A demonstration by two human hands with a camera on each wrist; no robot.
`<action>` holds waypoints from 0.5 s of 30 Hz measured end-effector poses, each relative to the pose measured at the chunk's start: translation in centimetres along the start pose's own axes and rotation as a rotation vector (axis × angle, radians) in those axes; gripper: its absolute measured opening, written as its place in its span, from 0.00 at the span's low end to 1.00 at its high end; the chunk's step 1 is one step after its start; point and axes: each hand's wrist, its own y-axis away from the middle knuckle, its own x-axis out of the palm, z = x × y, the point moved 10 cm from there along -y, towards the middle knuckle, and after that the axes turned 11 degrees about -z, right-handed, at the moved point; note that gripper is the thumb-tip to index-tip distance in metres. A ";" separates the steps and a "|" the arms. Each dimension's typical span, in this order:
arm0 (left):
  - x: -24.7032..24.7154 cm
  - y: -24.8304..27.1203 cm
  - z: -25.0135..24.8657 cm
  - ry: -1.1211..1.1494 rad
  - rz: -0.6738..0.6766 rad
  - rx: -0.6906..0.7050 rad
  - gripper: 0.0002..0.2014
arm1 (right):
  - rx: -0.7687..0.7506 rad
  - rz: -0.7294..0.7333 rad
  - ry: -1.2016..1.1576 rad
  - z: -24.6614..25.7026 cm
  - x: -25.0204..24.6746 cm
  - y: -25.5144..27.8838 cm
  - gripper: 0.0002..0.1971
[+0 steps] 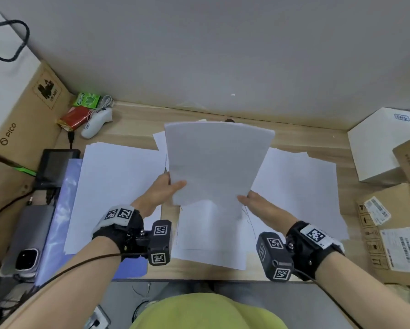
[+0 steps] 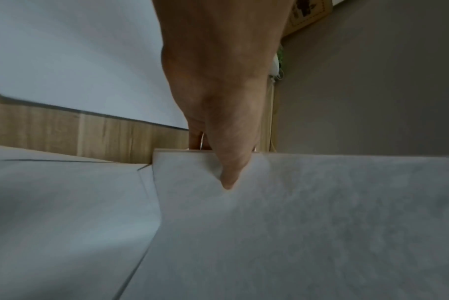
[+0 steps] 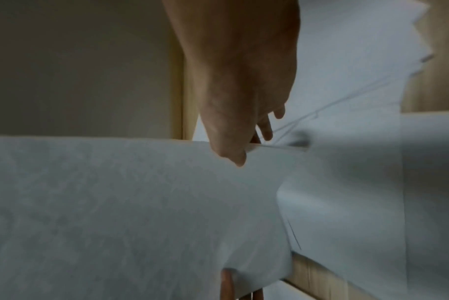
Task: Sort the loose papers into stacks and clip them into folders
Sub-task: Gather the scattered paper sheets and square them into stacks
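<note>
I hold a stack of white papers (image 1: 217, 160) up over the middle of the wooden desk (image 1: 137, 129). My left hand (image 1: 164, 189) pinches its near left corner, thumb on top, and the left wrist view shows that thumb (image 2: 227, 178) pressed on the stack's (image 2: 308, 223) edge. My right hand (image 1: 258, 203) pinches the near right corner; its thumb (image 3: 233, 156) lies on the sheets (image 3: 128, 203). More loose sheets lie flat on the desk: a pile at left (image 1: 113, 186), one at centre (image 1: 211, 236), one at right (image 1: 299, 191). A blue translucent folder (image 1: 61, 210) lies under the left pile.
A PICO cardboard box (image 1: 21, 110) stands at the far left, with a white controller (image 1: 96, 123), a red packet (image 1: 74, 117) and a green packet (image 1: 86, 99) behind. A dark device (image 1: 55, 166) and a phone (image 1: 27, 243) lie left. Boxes (image 1: 394, 231) crowd the right edge.
</note>
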 end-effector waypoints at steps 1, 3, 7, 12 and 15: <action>-0.6 0.2 0.5 0.000 -0.024 -0.008 0.19 | 0.024 -0.025 -0.009 -0.4 0.0 -0.3 0.23; -2.0 0.7 0.8 0.000 -0.081 -0.011 0.18 | 0.032 -0.082 -0.029 0.2 0.3 -0.9 0.19; -5.0 2.1 2.7 0.005 -0.218 -0.043 0.20 | 0.010 -0.114 0.011 1.9 2.7 -1.8 0.13; -9.1 5.0 7.3 -0.071 -0.298 -0.163 0.25 | 0.101 0.055 0.108 0.9 8.6 -1.8 0.13; -12.9 6.3 9.4 -0.080 -0.359 -0.212 0.26 | 0.081 0.224 0.202 2.0 13.0 -1.6 0.19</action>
